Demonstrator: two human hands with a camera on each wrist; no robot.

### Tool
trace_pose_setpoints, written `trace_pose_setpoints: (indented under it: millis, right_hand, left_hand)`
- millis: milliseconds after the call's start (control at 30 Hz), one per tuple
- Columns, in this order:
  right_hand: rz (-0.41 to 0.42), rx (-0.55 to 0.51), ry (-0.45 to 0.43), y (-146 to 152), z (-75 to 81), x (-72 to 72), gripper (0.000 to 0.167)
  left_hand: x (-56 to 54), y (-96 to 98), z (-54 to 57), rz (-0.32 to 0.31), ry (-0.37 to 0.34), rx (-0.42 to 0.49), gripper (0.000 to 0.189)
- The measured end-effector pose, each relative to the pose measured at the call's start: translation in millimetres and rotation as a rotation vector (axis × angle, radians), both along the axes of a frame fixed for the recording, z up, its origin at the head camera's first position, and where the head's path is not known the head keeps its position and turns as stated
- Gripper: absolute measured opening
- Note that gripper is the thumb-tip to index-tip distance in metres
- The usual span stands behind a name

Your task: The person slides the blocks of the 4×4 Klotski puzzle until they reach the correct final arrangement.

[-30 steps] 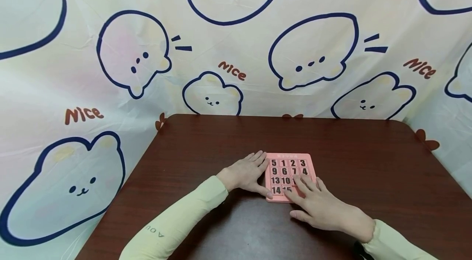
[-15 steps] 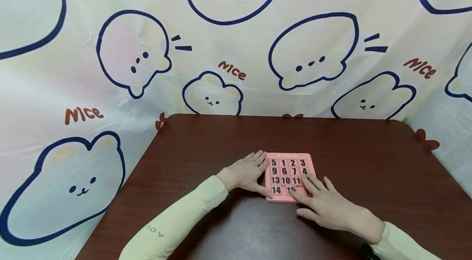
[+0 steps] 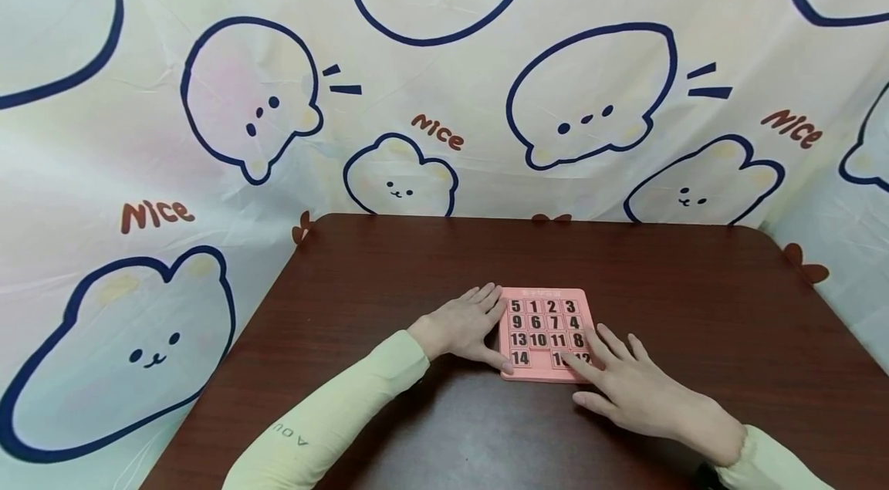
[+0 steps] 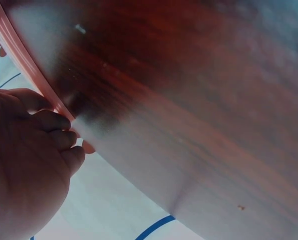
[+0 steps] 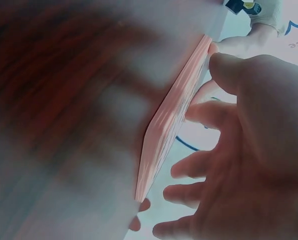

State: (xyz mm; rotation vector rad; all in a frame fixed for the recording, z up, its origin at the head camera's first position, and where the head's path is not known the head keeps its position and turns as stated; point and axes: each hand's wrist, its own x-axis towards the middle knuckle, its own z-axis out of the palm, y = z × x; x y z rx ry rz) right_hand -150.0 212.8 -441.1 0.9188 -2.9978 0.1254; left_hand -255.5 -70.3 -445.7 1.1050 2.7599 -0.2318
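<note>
A pink number sliding puzzle (image 3: 544, 375) lies flat on the table, black numbers on its tiles. Its bottom row shows tile 14 (image 3: 520, 358), a gap, then a partly covered tile, with 12 at the right end. My left hand (image 3: 464, 326) rests along the puzzle's left edge, thumb at the near corner and fingers by the far one. The index fingertip of my right hand (image 3: 635, 390) touches the partly covered tile; its other fingers are spread over the right edge. From below, the right wrist view shows the puzzle's side edge (image 5: 161, 130) beside loosely extended fingers.
The dark brown wooden table (image 3: 417, 258) surrounds the puzzle and reaches back to a cloth backdrop (image 3: 479, 89) with cartoon outlines. Both forearms wear pale yellow sleeves (image 3: 340, 413).
My right hand has moved right, sliding tile 15 right along the bottom row, which leaves a gap beside 14. Tiles 11, 8 and part of 12 are now uncovered. The left hand has stayed put.
</note>
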Motion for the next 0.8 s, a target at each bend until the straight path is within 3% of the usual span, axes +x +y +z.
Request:
trace_pose_setpoints:
  millis: [400,800]
  right_hand:
    - [0.125,-0.019,-0.133,-45.8,1.7,-9.5,0.058]
    - [0.127,0.015,-0.114,-48.2,-3.7,-12.9,0.054]
  left_hand:
    - [3.7,-0.7,-1.0,-0.004,0.012,0.007,0.118]
    - [1.0,-0.1,-0.6,0.009,0.013,-0.002,0.119]
